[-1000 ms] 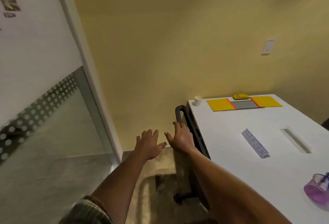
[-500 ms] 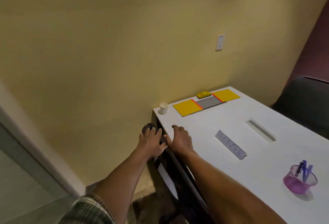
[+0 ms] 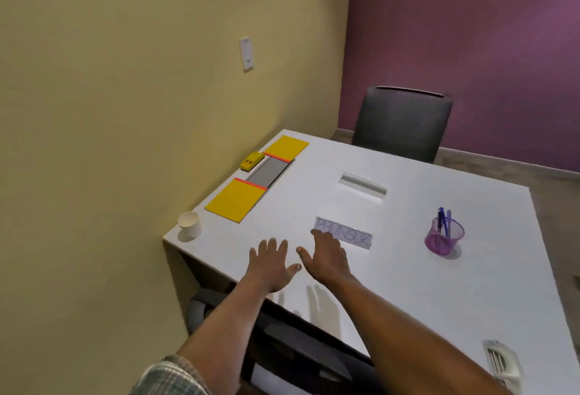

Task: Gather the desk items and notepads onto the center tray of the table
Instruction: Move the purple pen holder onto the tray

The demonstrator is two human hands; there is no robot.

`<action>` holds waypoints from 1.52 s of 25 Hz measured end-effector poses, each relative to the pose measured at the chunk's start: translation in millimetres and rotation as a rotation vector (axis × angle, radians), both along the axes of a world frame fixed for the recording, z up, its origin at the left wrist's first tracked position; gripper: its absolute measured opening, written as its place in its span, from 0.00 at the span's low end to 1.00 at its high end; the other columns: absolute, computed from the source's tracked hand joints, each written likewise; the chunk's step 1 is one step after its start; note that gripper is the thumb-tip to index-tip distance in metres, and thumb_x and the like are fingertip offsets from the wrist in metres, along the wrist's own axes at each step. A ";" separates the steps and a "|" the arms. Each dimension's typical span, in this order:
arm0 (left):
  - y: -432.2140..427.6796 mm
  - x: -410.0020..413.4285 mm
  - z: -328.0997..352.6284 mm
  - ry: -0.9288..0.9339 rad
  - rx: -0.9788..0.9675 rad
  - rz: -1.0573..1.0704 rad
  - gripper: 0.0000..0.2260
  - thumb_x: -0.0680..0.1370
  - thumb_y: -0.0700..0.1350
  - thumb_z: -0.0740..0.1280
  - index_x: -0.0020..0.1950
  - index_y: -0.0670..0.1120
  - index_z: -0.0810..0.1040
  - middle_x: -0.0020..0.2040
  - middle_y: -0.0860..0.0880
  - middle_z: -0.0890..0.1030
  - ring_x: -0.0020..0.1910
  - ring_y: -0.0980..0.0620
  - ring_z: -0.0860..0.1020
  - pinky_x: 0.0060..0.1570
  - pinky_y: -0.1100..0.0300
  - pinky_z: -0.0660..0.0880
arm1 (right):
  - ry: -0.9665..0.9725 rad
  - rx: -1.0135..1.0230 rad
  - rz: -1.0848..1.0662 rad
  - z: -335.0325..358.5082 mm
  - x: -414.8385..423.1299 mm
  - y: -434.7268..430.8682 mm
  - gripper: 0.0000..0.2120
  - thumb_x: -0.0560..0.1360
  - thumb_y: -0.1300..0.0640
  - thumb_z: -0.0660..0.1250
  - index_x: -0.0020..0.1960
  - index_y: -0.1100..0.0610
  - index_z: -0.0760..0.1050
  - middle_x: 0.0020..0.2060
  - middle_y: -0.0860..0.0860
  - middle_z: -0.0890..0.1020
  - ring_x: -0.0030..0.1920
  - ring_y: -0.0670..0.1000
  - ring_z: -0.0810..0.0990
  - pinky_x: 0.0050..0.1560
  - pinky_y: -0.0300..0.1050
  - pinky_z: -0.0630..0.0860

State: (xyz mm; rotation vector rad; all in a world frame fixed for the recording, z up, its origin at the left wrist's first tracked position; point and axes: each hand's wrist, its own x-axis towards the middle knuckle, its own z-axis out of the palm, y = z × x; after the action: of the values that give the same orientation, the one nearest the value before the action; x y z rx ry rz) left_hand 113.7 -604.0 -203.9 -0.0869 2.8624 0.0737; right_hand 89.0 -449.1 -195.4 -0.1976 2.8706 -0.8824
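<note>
Two yellow notepads (image 3: 236, 199) (image 3: 287, 145) lie at the counter's (image 3: 408, 269) far left edge, flanking a grey tray (image 3: 270, 172) whose long axis runs along the wall, near-left to far-right; a small yellow box (image 3: 251, 161) sits just beside it. Nothing looks gathered yet, so this reads as the opening reach. Both hands hover empty, fingers spread wide: the left hand (image 3: 272, 266) near the counter's edge, the right hand (image 3: 328, 258) at the name card (image 3: 343, 233). Next likely calls for closing on that card. The pen cup (image 3: 444, 236) stands well right, a paper cup (image 3: 189, 224) at the near-left corner.
</note>
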 end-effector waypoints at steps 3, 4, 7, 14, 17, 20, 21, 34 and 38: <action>-3.2 -30.3 -10.9 -0.051 0.013 -0.150 0.35 0.82 0.66 0.52 0.82 0.48 0.51 0.82 0.42 0.53 0.80 0.40 0.51 0.76 0.39 0.52 | -0.037 0.005 -0.166 -13.2 0.7 6.3 0.31 0.78 0.39 0.61 0.76 0.54 0.63 0.69 0.54 0.72 0.69 0.57 0.70 0.67 0.54 0.67; 3.7 -39.6 -20.0 -0.073 0.023 -0.213 0.35 0.82 0.66 0.52 0.82 0.47 0.51 0.82 0.42 0.53 0.80 0.40 0.51 0.76 0.39 0.51 | -0.060 0.020 -0.236 -17.5 4.6 17.5 0.31 0.79 0.39 0.61 0.76 0.54 0.63 0.69 0.54 0.72 0.69 0.57 0.70 0.66 0.54 0.68; 26.4 -49.8 -28.5 -0.120 0.066 -0.300 0.35 0.82 0.65 0.53 0.82 0.47 0.51 0.82 0.42 0.52 0.80 0.40 0.51 0.76 0.40 0.51 | -0.112 0.060 -0.355 -31.0 6.8 53.1 0.31 0.79 0.40 0.61 0.76 0.55 0.62 0.68 0.55 0.72 0.68 0.57 0.71 0.66 0.53 0.69; 60.8 -70.7 -85.5 -0.227 0.041 -0.387 0.34 0.81 0.64 0.54 0.82 0.48 0.51 0.81 0.43 0.53 0.79 0.41 0.54 0.75 0.42 0.55 | -0.176 0.015 -0.547 -66.3 -26.2 148.2 0.31 0.78 0.42 0.63 0.76 0.55 0.62 0.66 0.58 0.75 0.67 0.60 0.73 0.66 0.56 0.71; 51.7 -81.3 -101.8 -0.240 0.010 -0.368 0.35 0.81 0.65 0.55 0.82 0.48 0.51 0.81 0.43 0.52 0.79 0.41 0.54 0.75 0.42 0.57 | -0.196 0.001 -0.631 -73.6 -47.8 184.3 0.33 0.78 0.43 0.65 0.77 0.55 0.59 0.63 0.57 0.78 0.66 0.59 0.76 0.65 0.56 0.72; 33.8 -91.3 -120.7 -0.236 -0.010 -0.360 0.34 0.80 0.65 0.57 0.80 0.47 0.54 0.80 0.42 0.55 0.78 0.41 0.58 0.73 0.43 0.61 | -0.160 -0.006 -0.723 -75.9 -75.1 213.7 0.37 0.77 0.46 0.66 0.79 0.54 0.54 0.49 0.53 0.80 0.58 0.62 0.80 0.53 0.52 0.75; 27.0 -96.3 -128.2 -0.227 -0.015 -0.360 0.34 0.80 0.65 0.58 0.79 0.47 0.57 0.78 0.42 0.58 0.76 0.41 0.60 0.71 0.43 0.64 | -0.144 -0.004 -0.747 -78.4 -84.1 222.9 0.38 0.77 0.47 0.67 0.79 0.53 0.52 0.49 0.54 0.80 0.57 0.62 0.81 0.50 0.51 0.74; -108.6 -188.1 -199.3 -0.063 0.019 -0.428 0.38 0.79 0.69 0.43 0.83 0.50 0.47 0.83 0.43 0.44 0.82 0.39 0.48 0.77 0.40 0.54 | -0.173 0.152 -1.003 -144.0 -194.9 274.4 0.16 0.80 0.49 0.58 0.60 0.60 0.73 0.52 0.64 0.81 0.53 0.64 0.80 0.46 0.49 0.70; -142.1 -191.1 -205.2 -0.014 0.132 -0.412 0.36 0.80 0.69 0.40 0.83 0.52 0.40 0.82 0.48 0.37 0.82 0.46 0.38 0.80 0.46 0.47 | -0.043 0.192 -0.945 -115.4 -224.2 233.4 0.16 0.79 0.48 0.58 0.59 0.57 0.74 0.53 0.65 0.81 0.53 0.67 0.79 0.49 0.53 0.72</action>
State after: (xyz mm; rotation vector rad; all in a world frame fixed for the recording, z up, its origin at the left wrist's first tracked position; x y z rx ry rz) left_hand -77.4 -746.1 -409.1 0.5232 2.7888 0.1756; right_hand -135.1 -215.7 -310.7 1.2535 2.9131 -0.6571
